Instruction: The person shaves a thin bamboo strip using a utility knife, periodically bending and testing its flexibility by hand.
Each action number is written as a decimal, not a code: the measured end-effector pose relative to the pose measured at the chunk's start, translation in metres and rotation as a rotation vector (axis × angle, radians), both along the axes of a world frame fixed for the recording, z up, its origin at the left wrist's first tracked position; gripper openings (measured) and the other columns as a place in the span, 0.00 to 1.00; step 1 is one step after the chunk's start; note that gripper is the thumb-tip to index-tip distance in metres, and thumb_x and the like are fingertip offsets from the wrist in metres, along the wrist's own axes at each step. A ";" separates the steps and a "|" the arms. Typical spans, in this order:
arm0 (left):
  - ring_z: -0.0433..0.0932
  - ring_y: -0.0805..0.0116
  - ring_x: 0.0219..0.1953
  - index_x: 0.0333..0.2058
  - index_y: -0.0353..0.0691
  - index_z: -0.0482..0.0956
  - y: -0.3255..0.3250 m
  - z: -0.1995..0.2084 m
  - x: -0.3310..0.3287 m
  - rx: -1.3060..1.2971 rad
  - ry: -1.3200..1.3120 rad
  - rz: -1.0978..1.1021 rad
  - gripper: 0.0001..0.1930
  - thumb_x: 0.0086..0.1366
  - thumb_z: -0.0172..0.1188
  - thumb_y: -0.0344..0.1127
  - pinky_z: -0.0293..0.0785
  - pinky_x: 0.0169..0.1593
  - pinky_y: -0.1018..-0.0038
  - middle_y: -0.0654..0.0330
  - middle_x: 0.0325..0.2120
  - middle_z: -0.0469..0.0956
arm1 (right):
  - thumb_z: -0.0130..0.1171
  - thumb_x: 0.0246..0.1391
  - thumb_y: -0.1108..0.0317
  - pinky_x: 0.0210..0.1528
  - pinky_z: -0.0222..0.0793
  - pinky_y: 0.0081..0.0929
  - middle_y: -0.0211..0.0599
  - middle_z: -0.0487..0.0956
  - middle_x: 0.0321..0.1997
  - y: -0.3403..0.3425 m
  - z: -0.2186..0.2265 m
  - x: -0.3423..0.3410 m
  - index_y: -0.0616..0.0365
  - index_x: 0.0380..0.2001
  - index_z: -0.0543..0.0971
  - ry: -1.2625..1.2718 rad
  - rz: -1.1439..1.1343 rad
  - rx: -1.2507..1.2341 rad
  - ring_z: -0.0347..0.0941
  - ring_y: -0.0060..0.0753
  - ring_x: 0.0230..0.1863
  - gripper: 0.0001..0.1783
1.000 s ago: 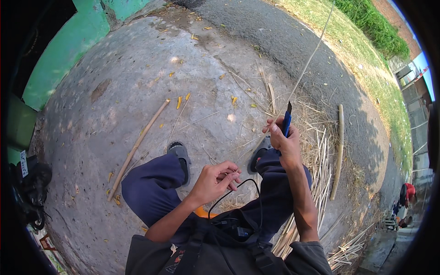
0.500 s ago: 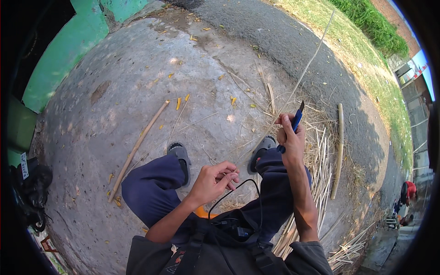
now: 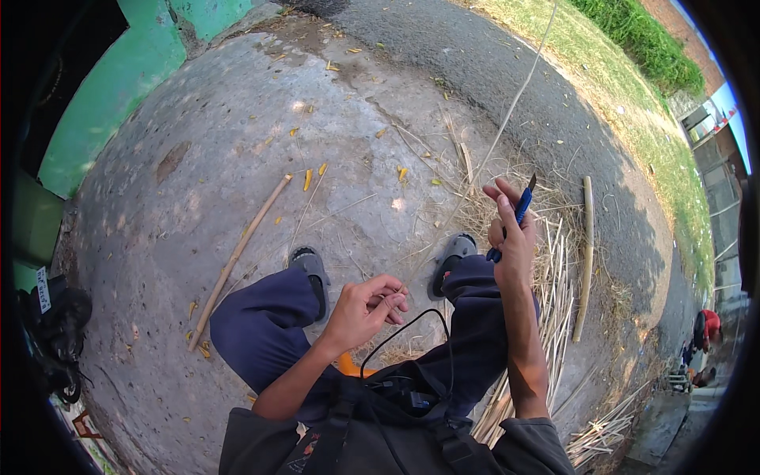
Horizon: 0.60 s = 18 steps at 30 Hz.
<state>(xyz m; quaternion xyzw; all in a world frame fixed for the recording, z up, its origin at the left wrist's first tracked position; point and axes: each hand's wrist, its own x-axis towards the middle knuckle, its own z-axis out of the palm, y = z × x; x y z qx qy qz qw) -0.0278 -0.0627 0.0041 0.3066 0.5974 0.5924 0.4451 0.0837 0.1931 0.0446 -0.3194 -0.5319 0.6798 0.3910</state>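
A long, thin, pale strip (image 3: 507, 119), which looks like split bamboo, slants from between my knees up to the top right of the view. My left hand (image 3: 368, 310) pinches its near end, fingers curled. To the right and higher, my right hand (image 3: 513, 237) is wrapped round a blue utility knife (image 3: 522, 207) whose dark blade points up. The right forefinger and thumb are raised beside the strip; whether they touch it I cannot tell.
Pale split strips (image 3: 556, 297) and curly shavings (image 3: 483, 207) lie by my right leg. One round pole (image 3: 584, 261) lies right of them, another pole (image 3: 240, 261) to my left. A black cable (image 3: 404, 322) loops at my waist. Far right is a person in red (image 3: 710, 326).
The strip's near end now shows at my left hand, and its far end has passed beyond the top edge. My right hand has shifted slightly right with the knife, its fingers loosened off the strip.
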 end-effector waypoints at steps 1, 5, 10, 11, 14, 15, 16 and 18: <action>0.89 0.67 0.32 0.45 0.27 0.80 0.000 0.000 0.001 0.000 0.000 -0.002 0.06 0.75 0.58 0.24 0.87 0.37 0.73 0.51 0.32 0.87 | 0.61 0.70 0.66 0.21 0.49 0.13 0.38 0.86 0.56 -0.002 -0.001 0.000 0.61 0.60 0.79 -0.010 0.044 0.018 0.55 0.06 0.20 0.19; 0.89 0.68 0.32 0.44 0.27 0.80 0.000 0.001 0.003 0.003 0.032 -0.040 0.05 0.74 0.58 0.24 0.87 0.37 0.72 0.52 0.32 0.87 | 0.63 0.69 0.67 0.20 0.49 0.14 0.36 0.87 0.53 -0.006 -0.001 -0.003 0.60 0.57 0.81 -0.063 0.079 0.070 0.55 0.06 0.20 0.17; 0.89 0.68 0.32 0.44 0.27 0.80 0.000 0.002 0.003 -0.011 0.022 -0.068 0.05 0.74 0.58 0.24 0.87 0.37 0.72 0.52 0.32 0.87 | 0.63 0.69 0.66 0.20 0.47 0.15 0.32 0.87 0.42 0.001 -0.015 0.003 0.60 0.50 0.82 -0.065 0.111 0.076 0.54 0.06 0.18 0.11; 0.89 0.68 0.32 0.44 0.27 0.80 0.000 0.003 0.003 -0.008 0.030 -0.062 0.05 0.74 0.58 0.24 0.87 0.37 0.72 0.52 0.32 0.87 | 0.63 0.70 0.66 0.20 0.46 0.15 0.31 0.86 0.39 0.001 -0.016 0.004 0.59 0.48 0.82 -0.045 0.088 0.067 0.54 0.06 0.18 0.10; 0.89 0.68 0.32 0.44 0.27 0.80 0.000 0.004 0.002 -0.013 0.030 -0.048 0.06 0.74 0.59 0.24 0.87 0.37 0.73 0.52 0.32 0.87 | 0.63 0.70 0.65 0.19 0.45 0.16 0.31 0.86 0.38 -0.001 -0.013 0.000 0.59 0.46 0.82 -0.015 0.066 0.041 0.54 0.07 0.18 0.09; 0.89 0.68 0.32 0.44 0.27 0.80 0.000 0.004 0.002 -0.020 0.021 -0.046 0.06 0.74 0.59 0.24 0.87 0.37 0.73 0.52 0.32 0.87 | 0.63 0.70 0.65 0.19 0.45 0.16 0.31 0.86 0.38 0.000 -0.013 0.001 0.59 0.46 0.82 -0.015 0.066 0.042 0.54 0.07 0.18 0.09; 0.89 0.68 0.32 0.44 0.27 0.80 0.000 0.003 0.001 -0.018 0.020 -0.046 0.06 0.74 0.59 0.24 0.87 0.37 0.73 0.52 0.32 0.87 | 0.62 0.71 0.64 0.19 0.45 0.16 0.32 0.86 0.38 0.001 -0.014 0.002 0.58 0.46 0.82 0.001 0.044 0.064 0.54 0.07 0.17 0.09; 0.89 0.68 0.32 0.44 0.27 0.80 -0.001 0.003 0.001 -0.009 0.034 -0.021 0.06 0.75 0.59 0.25 0.87 0.37 0.73 0.52 0.32 0.87 | 0.62 0.71 0.63 0.19 0.44 0.15 0.33 0.86 0.38 0.004 -0.013 0.004 0.58 0.45 0.82 0.018 0.024 0.084 0.54 0.07 0.17 0.09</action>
